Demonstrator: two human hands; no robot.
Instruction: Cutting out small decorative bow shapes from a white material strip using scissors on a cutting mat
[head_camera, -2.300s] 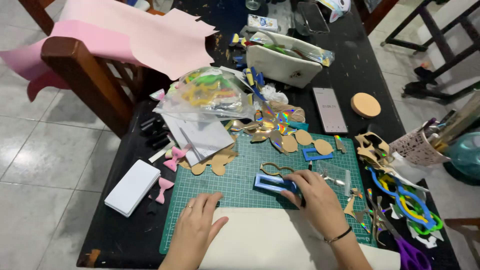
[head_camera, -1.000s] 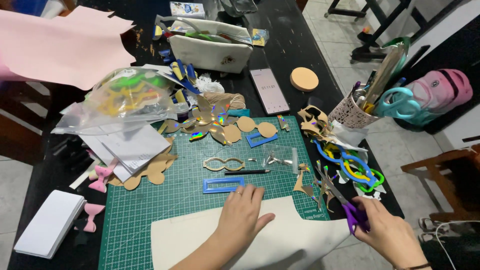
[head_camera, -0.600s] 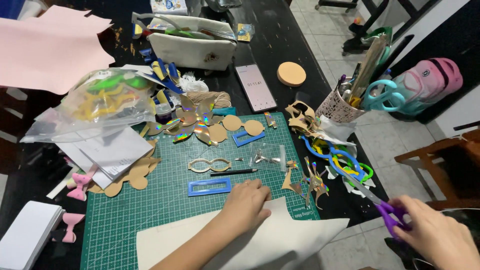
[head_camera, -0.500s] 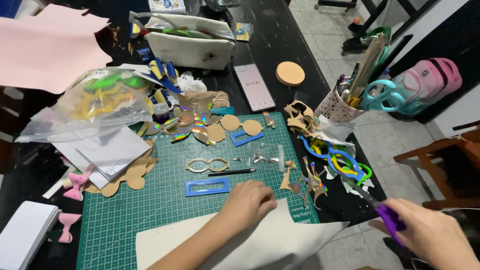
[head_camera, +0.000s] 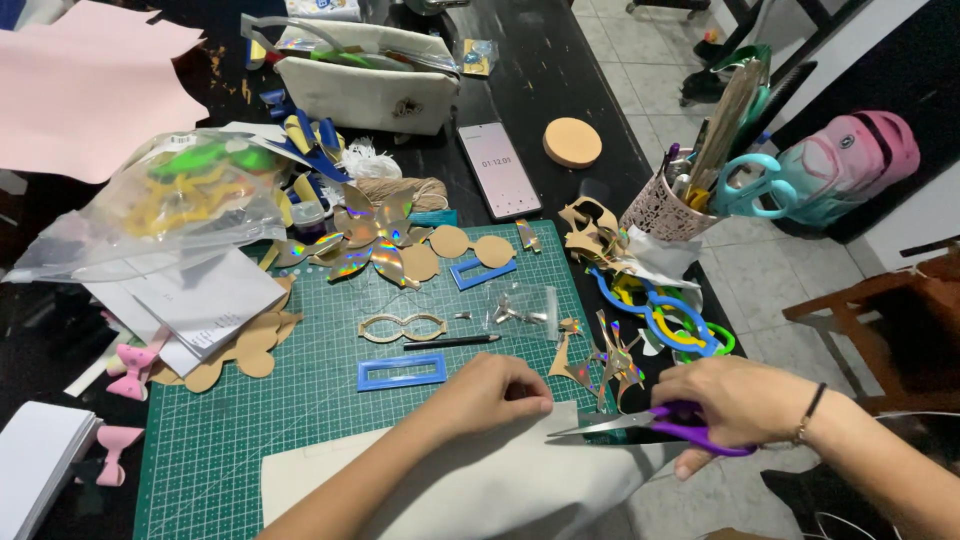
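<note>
My left hand (head_camera: 490, 392) is closed on the upper edge of a cream sheet (head_camera: 470, 485) that lies over the near part of the green cutting mat (head_camera: 250, 430). My right hand (head_camera: 730, 400) grips purple-handled scissors (head_camera: 640, 425), blades pointing left toward the sheet's right edge beside my left hand. A blue rectangular frame cutout (head_camera: 402, 370), a pencil (head_camera: 450, 342) and a tan mask-shaped cutout (head_camera: 402, 327) lie just beyond my left hand.
Holographic and tan scraps (head_camera: 600, 360) sit right of the mat. A pen cup with teal scissors (head_camera: 680, 205), a phone (head_camera: 498, 168), a round cork coaster (head_camera: 572, 142), a zip pouch (head_camera: 365, 85), a plastic bag of cutouts (head_camera: 170, 200) and pink sheet (head_camera: 85, 85) crowd the black table.
My right hand swung the purple scissors in from the far right toward the sheet's edge. My left hand stayed on the sheet and closed on its edge.
</note>
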